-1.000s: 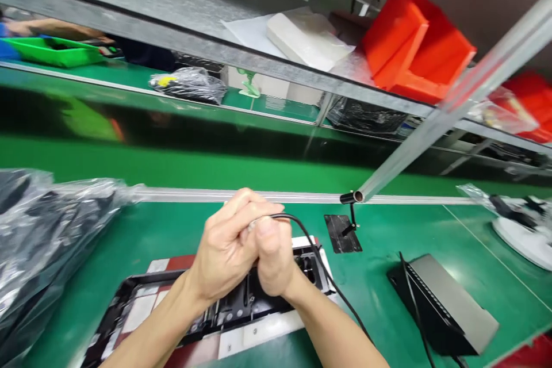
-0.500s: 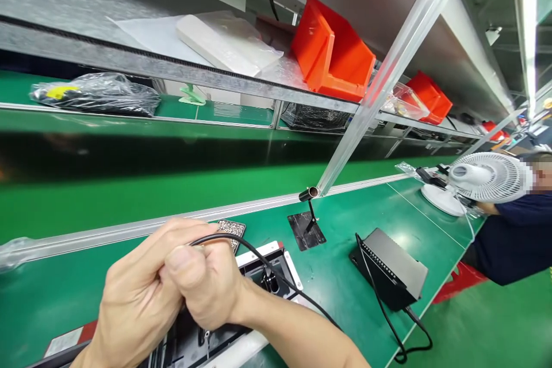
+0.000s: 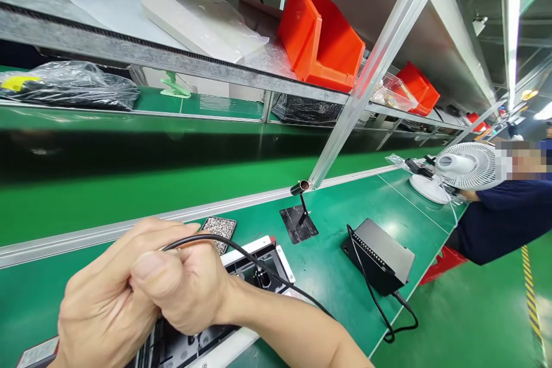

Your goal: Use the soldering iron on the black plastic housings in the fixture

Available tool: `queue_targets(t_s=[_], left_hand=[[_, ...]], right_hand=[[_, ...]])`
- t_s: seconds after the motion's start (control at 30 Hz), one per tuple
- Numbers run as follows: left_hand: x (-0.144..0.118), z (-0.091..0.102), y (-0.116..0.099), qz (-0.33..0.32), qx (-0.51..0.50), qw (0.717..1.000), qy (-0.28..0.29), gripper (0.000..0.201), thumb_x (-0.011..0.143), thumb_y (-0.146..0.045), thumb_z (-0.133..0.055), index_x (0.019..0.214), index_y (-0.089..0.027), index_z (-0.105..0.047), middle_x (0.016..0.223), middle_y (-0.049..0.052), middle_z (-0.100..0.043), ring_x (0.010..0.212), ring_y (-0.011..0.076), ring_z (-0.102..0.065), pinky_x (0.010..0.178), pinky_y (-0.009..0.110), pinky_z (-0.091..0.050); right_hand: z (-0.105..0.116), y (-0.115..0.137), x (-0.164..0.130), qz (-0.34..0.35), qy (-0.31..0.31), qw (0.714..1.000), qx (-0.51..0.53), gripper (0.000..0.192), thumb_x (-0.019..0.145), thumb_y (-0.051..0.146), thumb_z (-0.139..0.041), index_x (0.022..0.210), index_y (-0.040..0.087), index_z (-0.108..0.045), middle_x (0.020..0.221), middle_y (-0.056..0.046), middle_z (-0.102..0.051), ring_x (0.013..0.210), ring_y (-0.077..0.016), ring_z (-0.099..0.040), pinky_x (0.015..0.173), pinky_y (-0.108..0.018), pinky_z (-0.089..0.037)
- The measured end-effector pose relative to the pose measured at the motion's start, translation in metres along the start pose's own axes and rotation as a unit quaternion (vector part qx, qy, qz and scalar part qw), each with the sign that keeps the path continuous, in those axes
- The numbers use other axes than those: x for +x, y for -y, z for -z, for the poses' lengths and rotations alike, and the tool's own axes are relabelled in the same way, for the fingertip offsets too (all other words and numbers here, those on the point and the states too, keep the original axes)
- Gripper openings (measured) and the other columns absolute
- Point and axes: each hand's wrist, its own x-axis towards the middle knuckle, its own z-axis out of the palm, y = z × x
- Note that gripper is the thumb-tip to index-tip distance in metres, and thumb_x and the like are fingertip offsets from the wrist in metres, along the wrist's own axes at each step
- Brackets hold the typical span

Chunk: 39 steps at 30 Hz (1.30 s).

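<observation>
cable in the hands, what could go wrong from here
1. The cable runs from the clasped left hand and right hand straight across the black frame; a tug could snag it there.
2. The hands cover the tool's tip, so where it meets the frame cannot be seen; it might slip.
3. The box sits near the table edge with its cord hanging off; a snagged cord could drag it off.

The tabletop (image 3: 345, 276) was smooth green matting with a slight sheen. The cable (image 3: 259, 264) looked like matt black rubber. The rail (image 3: 366, 86) was brushed bare metal, the bins (image 3: 319, 40) glossy red plastic, and the bags (image 3: 69, 83) crinkled shiny film.
</observation>
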Motion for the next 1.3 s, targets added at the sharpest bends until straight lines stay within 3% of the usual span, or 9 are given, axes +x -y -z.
queue_targets(t_s=[0.23, 0.37, 0.5, 0.73, 1.03, 1.3], left_hand=[[0.006, 0.001, -0.006, -0.042, 0.022, 0.997, 0.068, 0.03, 0.088, -0.015, -0.062, 0.111, -0.031, -0.073, 0.103, 0.001, -0.074, 0.09, 0.0248, -0.068, 0.073, 0.039, -0.058], [0.01, -0.004, -0.018, -0.045, 0.019, 0.997, 0.057, 0.017, 0.096, -0.02, -0.057, 0.105, -0.02, -0.072, 0.098, 0.007, -0.072, 0.093, 0.0214, -0.063, 0.081, 0.036, -0.052], [0.013, -0.008, -0.018, -0.031, -0.042, 0.996, 0.071, 0.024, 0.101, -0.029, -0.052, 0.109, -0.017, -0.072, 0.112, 0.012, -0.07, 0.106, 0.0235, -0.064, 0.092, 0.039, -0.053], [0.012, -0.011, -0.012, 0.0, -0.097, 0.993, 0.065, 0.025, 0.102, -0.031, -0.053, 0.107, -0.015, -0.071, 0.098, 0.011, -0.069, 0.09, 0.0202, -0.063, 0.08, 0.035, -0.053], [0.01, -0.015, -0.009, -0.009, -0.103, 0.994, 0.045, 0.032, 0.104, -0.039, -0.049, 0.109, -0.017, -0.072, 0.092, 0.009, -0.066, 0.085, 0.0179, -0.059, 0.076, 0.033, -0.049], [0.014, -0.02, -0.01, -0.015, -0.1, 0.994, 0.043, 0.034, 0.103, -0.043, -0.049, 0.106, -0.018, -0.071, 0.088, 0.007, -0.063, 0.082, 0.0177, -0.058, 0.073, 0.032, -0.049]], right_hand=[[-0.001, -0.004, 0.0, 0.028, -0.006, 0.999, 0.014, 0.04, 0.094, 0.045, -0.042, 0.06, 0.025, -0.036, 0.063, 0.0, -0.042, 0.063, -0.0152, -0.045, 0.058, -0.03, -0.044], [-0.005, -0.006, -0.005, 0.013, -0.031, 0.998, 0.058, 0.036, 0.096, 0.046, -0.043, 0.07, 0.022, -0.048, 0.073, -0.001, -0.049, 0.069, -0.0156, -0.048, 0.066, -0.032, -0.047], [-0.006, -0.013, -0.007, 0.018, -0.032, 0.996, 0.085, 0.045, 0.1, 0.043, -0.045, 0.061, 0.02, -0.045, 0.059, 0.003, -0.038, 0.055, -0.0112, -0.036, 0.054, -0.028, -0.033], [-0.007, -0.015, -0.004, 0.017, -0.063, 0.997, 0.044, 0.051, 0.1, 0.052, -0.043, 0.06, 0.022, -0.035, 0.059, 0.003, -0.031, 0.056, -0.0118, -0.029, 0.053, -0.029, -0.028], [-0.006, -0.015, -0.001, 0.015, -0.071, 0.997, 0.016, 0.049, 0.1, 0.055, -0.038, 0.063, 0.023, -0.037, 0.057, 0.002, -0.032, 0.062, -0.0167, -0.042, 0.055, -0.031, -0.034], [-0.004, -0.016, -0.002, 0.008, -0.109, 0.994, 0.011, 0.051, 0.098, 0.061, -0.037, 0.063, 0.024, -0.034, 0.061, 0.002, -0.034, 0.057, -0.0151, -0.034, 0.056, -0.033, -0.036]])
